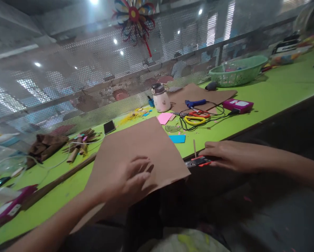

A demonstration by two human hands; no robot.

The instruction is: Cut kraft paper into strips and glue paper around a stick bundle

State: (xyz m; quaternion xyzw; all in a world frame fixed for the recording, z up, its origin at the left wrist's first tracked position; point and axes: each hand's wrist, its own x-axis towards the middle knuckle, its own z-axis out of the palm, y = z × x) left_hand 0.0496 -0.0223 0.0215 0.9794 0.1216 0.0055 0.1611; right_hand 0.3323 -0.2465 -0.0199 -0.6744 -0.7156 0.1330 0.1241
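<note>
At eight o'clock from the brown sheet (135, 143), far left: purple box (22, 196). At eleven, just beyond the sheet's edge: dark phone (109, 127), lying flat. Centre: the sheet itself, on the green table (280, 92), its near edge overhanging at six o'clock. Judged light, flat and fairly stiff, easily creased; best held under a spread palm, well in from the right edge. Left hand (137, 176), at six: fingers loosely curled, thumb apart, nothing seen between them; contact with the sheet cannot be told. At two: yellow-handled scissors (195, 121). At three: utility knife (200, 161), blade end at the sheet's right edge, touching or not unclear; judged slim and rigid, to be held by its body. Right hand (221, 154), also three: fingers closed around the knife.
</note>
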